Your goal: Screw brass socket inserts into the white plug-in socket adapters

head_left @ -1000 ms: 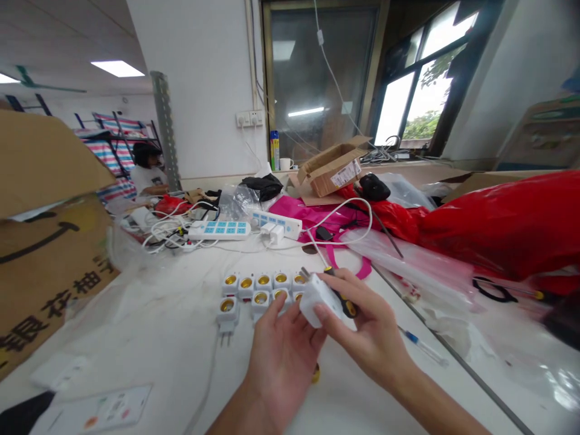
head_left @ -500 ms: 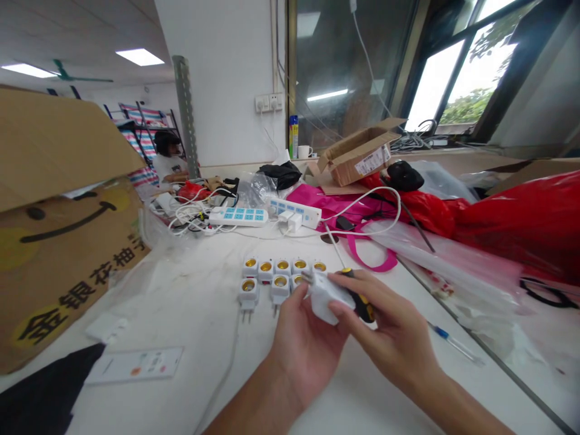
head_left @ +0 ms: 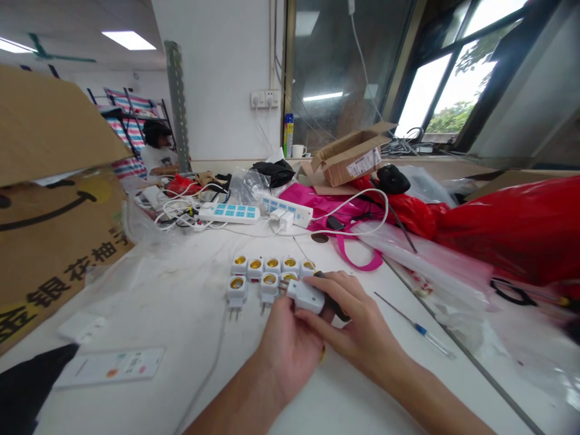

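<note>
In my left hand (head_left: 287, 350) is a white plug-in lamp holder (head_left: 306, 296), its metal pins pointing left and a face with small holes turned up. My right hand (head_left: 362, 320) is closed round a screwdriver (head_left: 334, 297) with a dark handle; its thin shaft points away toward the back of the table. The right thumb and fingers also touch the lamp holder. Just beyond the hands stand several matching lamp holders (head_left: 236, 290) in two rows, their gold threaded sockets facing up. My fingers hide part of the nearer row.
A second screwdriver (head_left: 421, 330) with a blue-and-clear handle lies to the right. Power strips (head_left: 229, 212) and tangled white cables lie at the back. A large cardboard box (head_left: 58, 241) stands left, red plastic (head_left: 512, 229) right. A white card (head_left: 113, 367) lies front left. A person (head_left: 156, 151) sits far back.
The lamp holder has been turned, so its holed face now shows. Both hands have shifted slightly left in view, and the screwdriver handle is more covered by my right hand.
</note>
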{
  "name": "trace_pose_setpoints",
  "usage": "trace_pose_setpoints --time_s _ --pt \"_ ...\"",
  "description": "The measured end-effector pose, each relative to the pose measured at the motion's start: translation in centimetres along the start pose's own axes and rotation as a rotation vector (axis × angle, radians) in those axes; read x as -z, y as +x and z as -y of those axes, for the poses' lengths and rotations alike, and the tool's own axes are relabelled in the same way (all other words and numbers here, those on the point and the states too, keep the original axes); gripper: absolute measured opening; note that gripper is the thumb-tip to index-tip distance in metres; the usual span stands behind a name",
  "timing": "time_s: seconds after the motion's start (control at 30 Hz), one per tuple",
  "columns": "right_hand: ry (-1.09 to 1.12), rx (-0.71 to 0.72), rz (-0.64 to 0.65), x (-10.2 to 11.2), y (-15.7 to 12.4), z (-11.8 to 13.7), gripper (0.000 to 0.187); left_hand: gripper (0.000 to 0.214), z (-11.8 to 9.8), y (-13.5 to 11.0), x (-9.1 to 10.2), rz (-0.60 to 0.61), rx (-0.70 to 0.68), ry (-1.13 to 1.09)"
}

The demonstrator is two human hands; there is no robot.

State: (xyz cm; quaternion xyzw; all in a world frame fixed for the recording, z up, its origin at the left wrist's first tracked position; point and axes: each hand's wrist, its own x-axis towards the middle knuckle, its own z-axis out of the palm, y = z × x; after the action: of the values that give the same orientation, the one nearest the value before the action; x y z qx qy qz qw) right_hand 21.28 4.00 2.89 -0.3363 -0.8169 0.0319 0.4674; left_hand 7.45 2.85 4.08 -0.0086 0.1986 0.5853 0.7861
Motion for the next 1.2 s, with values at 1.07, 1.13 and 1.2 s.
trace_pose_setpoints --time_s 1.07,1.13,1.2 --pt "0.129 -0.104 -0.035 -1.1 -1.0 1.0 0.046 0.04 -0.8 -0.9 -0.1 0.048 0.081 -0.017" --pt "0.206 -0.24 -0.074 -1.1 -0.4 1.3 0.041 0.04 -0.7 -1.0 -0.3 0.064 0.081 -0.024" --pt "0.252 -0.41 -0.188 -1.0 -0.1 1.8 0.033 0.038 -0.7 -1.3 -0.6 0.082 0.08 -0.031"
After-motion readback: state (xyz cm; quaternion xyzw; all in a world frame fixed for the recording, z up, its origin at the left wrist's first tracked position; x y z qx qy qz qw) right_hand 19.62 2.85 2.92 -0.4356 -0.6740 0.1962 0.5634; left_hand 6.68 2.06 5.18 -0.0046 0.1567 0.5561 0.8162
